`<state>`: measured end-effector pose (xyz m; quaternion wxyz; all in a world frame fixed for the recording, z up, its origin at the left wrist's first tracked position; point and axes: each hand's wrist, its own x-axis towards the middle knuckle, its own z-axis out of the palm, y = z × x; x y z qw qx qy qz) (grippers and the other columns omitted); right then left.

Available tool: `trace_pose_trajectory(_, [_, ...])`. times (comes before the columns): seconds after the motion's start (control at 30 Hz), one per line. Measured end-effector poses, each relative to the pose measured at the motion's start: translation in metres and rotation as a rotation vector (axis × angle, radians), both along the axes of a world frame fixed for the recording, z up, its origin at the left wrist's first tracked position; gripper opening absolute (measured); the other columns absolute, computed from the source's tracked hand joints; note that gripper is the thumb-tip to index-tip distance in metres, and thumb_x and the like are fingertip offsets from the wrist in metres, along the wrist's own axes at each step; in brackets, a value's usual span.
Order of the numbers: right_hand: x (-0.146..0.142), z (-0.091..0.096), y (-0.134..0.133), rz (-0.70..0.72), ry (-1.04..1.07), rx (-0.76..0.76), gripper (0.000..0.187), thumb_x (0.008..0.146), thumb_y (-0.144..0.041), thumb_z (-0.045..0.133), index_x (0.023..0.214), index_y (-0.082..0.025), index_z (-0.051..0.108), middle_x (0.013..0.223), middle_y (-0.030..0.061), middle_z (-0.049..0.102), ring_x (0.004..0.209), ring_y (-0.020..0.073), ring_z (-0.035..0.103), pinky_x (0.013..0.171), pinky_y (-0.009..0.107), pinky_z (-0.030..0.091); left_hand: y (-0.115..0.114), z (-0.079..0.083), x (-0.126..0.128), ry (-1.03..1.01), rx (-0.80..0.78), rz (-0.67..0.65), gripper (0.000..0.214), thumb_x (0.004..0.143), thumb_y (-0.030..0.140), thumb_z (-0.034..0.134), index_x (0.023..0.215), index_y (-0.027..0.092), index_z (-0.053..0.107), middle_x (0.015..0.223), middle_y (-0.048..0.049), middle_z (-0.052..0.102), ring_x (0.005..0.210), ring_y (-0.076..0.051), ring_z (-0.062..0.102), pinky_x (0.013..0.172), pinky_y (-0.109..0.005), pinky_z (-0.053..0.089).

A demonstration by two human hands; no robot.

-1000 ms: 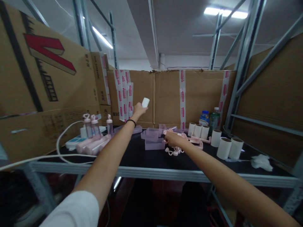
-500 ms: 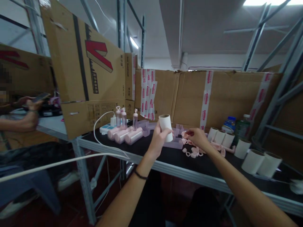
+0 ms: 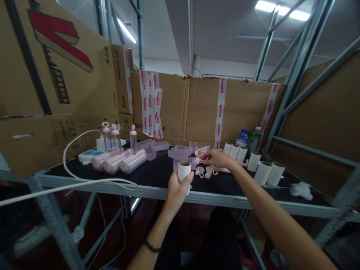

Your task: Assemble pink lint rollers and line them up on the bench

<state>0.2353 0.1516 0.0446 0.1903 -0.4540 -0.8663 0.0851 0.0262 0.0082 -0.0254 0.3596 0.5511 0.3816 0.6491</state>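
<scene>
My left hand [image 3: 176, 187] is wrapped around a white paper roll with a hollow brown core [image 3: 184, 173], holding it upright just over the table's front edge. Farther right, my right hand [image 3: 215, 158] reaches down with its fingers pinched at a small pink plastic part [image 3: 199, 160]; its fingertips partly cover the part. Close by on the black tabletop lie several more pink parts with loops [image 3: 208, 171]. Translucent purple plastic pieces [image 3: 182, 151] sit behind the roll, between my two hands.
Pink cylinders [image 3: 132, 161] lie at the left, with small looped tubes [image 3: 133, 140] standing among them. More white rolls [image 3: 263, 172] stand at the right, bottles [image 3: 254, 139] behind. A white cable [image 3: 84, 189] crosses the left front edge. Cardboard walls [image 3: 174, 108] close off the back.
My left hand has lowered the white roll towards the table's front edge. My right hand stays among the pink parts. The view has turned right, and the person at the left is out of sight.
</scene>
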Motion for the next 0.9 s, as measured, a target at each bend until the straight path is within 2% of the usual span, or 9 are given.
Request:
trace_pose_trajectory(0.1, [-0.01,-0.001,0.008,0.098,-0.112,-0.115,0.04,0.074,-0.025,0.083,0.114,-0.02,0.08,0.102,0.0037,0.079,0.092,0.019,0.072,0.077,0.022,0.05,-0.003,0.0,-0.002,0.016,-0.002,-0.004,0.032,0.084,0.051,0.074,0.092,0.025,0.058,0.075,0.001,0.059,0.057,-0.014,0.061,0.052,-0.026,0.048])
trace_pose_trajectory(0.17, [-0.019,-0.002,0.013,0.123,-0.169,-0.158,0.042,0.07,-0.026,0.086,0.111,-0.02,0.081,0.099,0.0031,0.079,0.087,0.018,0.072,0.072,0.02,0.049,-0.004,0.001,-0.004,0.028,-0.005,-0.017,0.032,0.084,0.051,0.074,0.093,0.025,0.058,0.075,0.0007,0.06,0.057,-0.015,0.061,0.051,-0.026,0.048])
trace_pose_trajectory(0.33, [-0.036,-0.007,0.015,0.132,-0.203,-0.117,0.024,0.066,-0.019,0.086,0.09,-0.017,0.082,0.086,0.0041,0.077,0.075,0.0171,0.068,0.065,0.021,0.045,-0.005,0.004,-0.004,0.042,-0.005,-0.028,0.034,0.084,0.051,0.072,0.094,0.023,0.055,0.074,0.0013,0.058,0.054,-0.014,0.06,0.049,-0.025,0.047])
trace_pose_trajectory(0.43, [-0.036,-0.004,0.008,0.125,-0.135,-0.035,0.018,0.07,-0.018,0.082,0.088,-0.014,0.08,0.083,0.0067,0.076,0.073,0.0189,0.067,0.067,0.025,0.047,-0.006,0.005,-0.003,0.056,0.005,-0.038,0.035,0.087,0.051,0.069,0.099,0.021,0.053,0.077,0.0022,0.058,0.053,-0.013,0.059,0.049,-0.024,0.046])
trace_pose_trajectory(0.53, [-0.026,0.011,-0.011,0.1,-0.009,0.06,0.024,0.083,-0.024,0.074,0.103,-0.012,0.076,0.094,0.011,0.076,0.085,0.0216,0.069,0.077,0.029,0.052,-0.008,0.006,-0.006,0.089,0.016,-0.065,0.034,0.088,0.047,0.069,0.103,0.02,0.053,0.08,0.0025,0.057,0.053,-0.011,0.057,0.048,-0.023,0.047])
trace_pose_trajectory(0.6, [-0.019,0.026,-0.032,0.157,0.117,0.057,0.032,0.091,-0.033,0.069,0.116,-0.012,0.072,0.105,0.0114,0.076,0.095,0.0212,0.07,0.084,0.029,0.054,-0.009,0.008,-0.009,0.113,0.018,-0.096,0.036,0.088,0.044,0.07,0.108,0.02,0.053,0.083,0.0024,0.057,0.052,-0.01,0.055,0.045,-0.023,0.046])
trace_pose_trajectory(0.73, [-0.017,0.047,-0.082,0.488,0.444,-0.221,0.042,0.089,-0.042,0.076,0.122,-0.017,0.069,0.115,0.0082,0.074,0.104,0.0199,0.071,0.092,0.031,0.057,-0.012,0.011,-0.015,0.162,0.016,-0.184,0.047,0.088,0.044,0.072,0.121,0.022,0.049,0.093,0.001,0.059,0.051,-0.009,0.053,0.042,-0.022,0.045])
trace_pose_trajectory(0.8, [-0.022,0.052,-0.097,0.582,0.441,-0.324,0.041,0.086,-0.04,0.08,0.119,-0.018,0.072,0.113,0.0068,0.075,0.103,0.0198,0.071,0.094,0.032,0.057,-0.013,0.013,-0.017,0.21,0.016,-0.207,0.053,0.089,0.044,0.072,0.129,0.024,0.045,0.095,0.0008,0.059,0.052,-0.009,0.054,0.043,-0.022,0.045])
trace_pose_trajectory(0.9, [-0.028,0.052,-0.102,0.606,0.355,-0.318,0.04,0.085,-0.04,0.081,0.118,-0.018,0.074,0.109,0.0062,0.076,0.099,0.0198,0.071,0.091,0.032,0.056,-0.013,0.014,-0.021,0.28,0.005,-0.218,0.06,0.091,0.047,0.07,0.138,0.027,0.038,0.094,0.0017,0.058,0.051,-0.01,0.053,0.044,-0.022,0.044])
